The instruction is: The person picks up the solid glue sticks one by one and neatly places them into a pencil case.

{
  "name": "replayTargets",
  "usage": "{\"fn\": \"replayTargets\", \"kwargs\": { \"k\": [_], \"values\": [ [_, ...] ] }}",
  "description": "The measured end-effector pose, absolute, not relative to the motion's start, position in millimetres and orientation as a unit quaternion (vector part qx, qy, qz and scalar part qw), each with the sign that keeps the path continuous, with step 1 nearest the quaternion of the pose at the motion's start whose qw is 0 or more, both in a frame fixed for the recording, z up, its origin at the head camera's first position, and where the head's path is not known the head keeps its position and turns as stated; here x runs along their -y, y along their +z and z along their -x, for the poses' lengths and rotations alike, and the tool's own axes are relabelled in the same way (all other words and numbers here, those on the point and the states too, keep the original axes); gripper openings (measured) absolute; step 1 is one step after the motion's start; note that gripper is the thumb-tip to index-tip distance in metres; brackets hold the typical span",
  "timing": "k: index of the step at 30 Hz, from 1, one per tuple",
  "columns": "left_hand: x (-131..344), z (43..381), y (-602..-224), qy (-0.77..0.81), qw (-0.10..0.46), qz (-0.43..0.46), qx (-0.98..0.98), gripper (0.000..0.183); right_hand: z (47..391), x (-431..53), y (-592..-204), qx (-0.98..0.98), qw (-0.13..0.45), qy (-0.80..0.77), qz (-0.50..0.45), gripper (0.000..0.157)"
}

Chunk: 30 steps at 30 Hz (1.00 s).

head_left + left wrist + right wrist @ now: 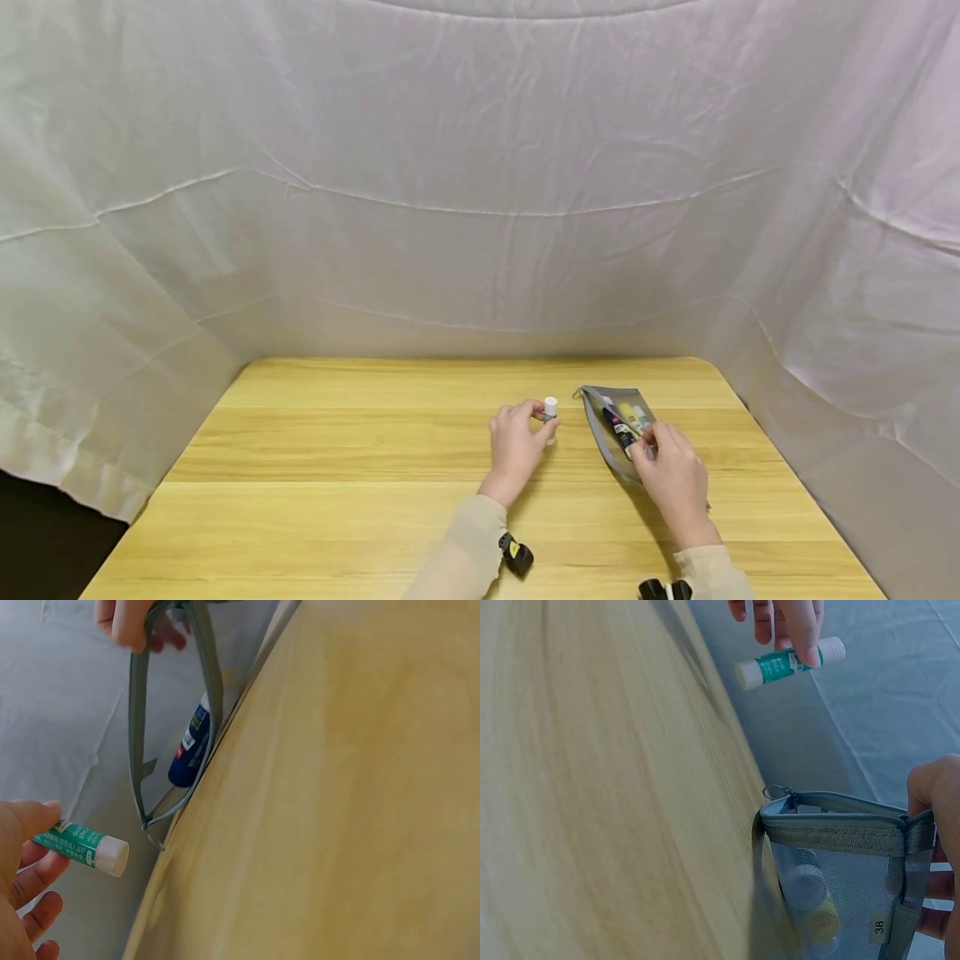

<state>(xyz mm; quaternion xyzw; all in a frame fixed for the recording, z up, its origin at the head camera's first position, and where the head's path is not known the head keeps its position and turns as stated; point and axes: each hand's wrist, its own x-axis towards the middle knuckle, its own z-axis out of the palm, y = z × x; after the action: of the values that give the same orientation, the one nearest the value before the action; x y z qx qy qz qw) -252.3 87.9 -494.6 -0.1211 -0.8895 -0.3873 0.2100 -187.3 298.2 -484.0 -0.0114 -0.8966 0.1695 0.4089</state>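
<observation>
My left hand [517,446] pinches a glue stick [551,407] between thumb and fingers, just left of a grey mesh zip pouch [836,840]. The glue stick has a green label and white ends, clearest in the left wrist view. With its zip side gaping, the pouch is gripped at its near end by my right hand [675,475]. Inside lie a dark blue tube [191,746] and several pale and yellow round-ended sticks, blurred by the mesh. A "38" tag [879,927] shows on the pouch's side. The right fingertips are partly hidden behind the pouch.
Both hands work above a light wooden table [337,450], toward its right half. Pale grey cloth [480,250] hangs around the back and sides. Black wrist cameras [516,556] are strapped near both cuffs.
</observation>
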Motion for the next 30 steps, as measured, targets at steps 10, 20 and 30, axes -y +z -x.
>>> {"fn": "replayTargets", "kwargs": {
  "k": [10,20,30],
  "values": [
    [-101.4,246.2,-494.2,-0.391,0.199,0.142,0.887,0.031,186.4,-298.8,-484.0,0.895,0.411,0.171,0.010,0.009],
    [-118.7,245.6,-493.9,-0.438,0.155,0.128,0.876,0.028,184.0,-298.3,-484.2,0.897,0.410,0.167,0.006,0.009],
    [-137.0,245.1,-490.7,-0.471,0.124,0.107,0.867,0.029,183.8,-297.0,-482.6,0.895,0.412,0.168,0.003,0.012]
  ]
}}
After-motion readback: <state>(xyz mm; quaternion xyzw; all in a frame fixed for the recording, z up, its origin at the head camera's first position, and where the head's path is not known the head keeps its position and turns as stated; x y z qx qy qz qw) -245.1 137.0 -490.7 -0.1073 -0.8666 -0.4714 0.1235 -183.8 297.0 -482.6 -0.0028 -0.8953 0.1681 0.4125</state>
